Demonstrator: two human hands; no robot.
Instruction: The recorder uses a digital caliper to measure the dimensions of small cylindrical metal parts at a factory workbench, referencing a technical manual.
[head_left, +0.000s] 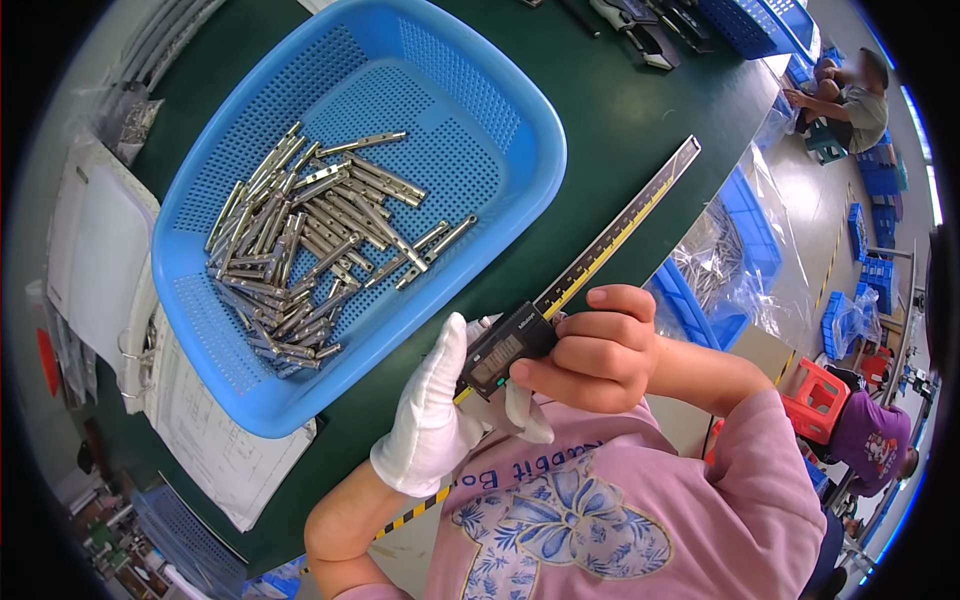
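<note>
Both hands hold a digital caliper [560,300] above the counter's [620,110] near edge: gloved left hand [440,420] gripping one end, bare right hand [595,355] wrapped around its slider. Best kept level, thumb pressure light, with the blue basket [480,130] of metal pins [300,250] close.

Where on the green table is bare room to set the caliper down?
Bare green table lies right of the blue basket, up to the caliper, and behind it before the dark tools. Left of the basket, papers crowd the edge. The basket's middle holds metal pins.
</note>
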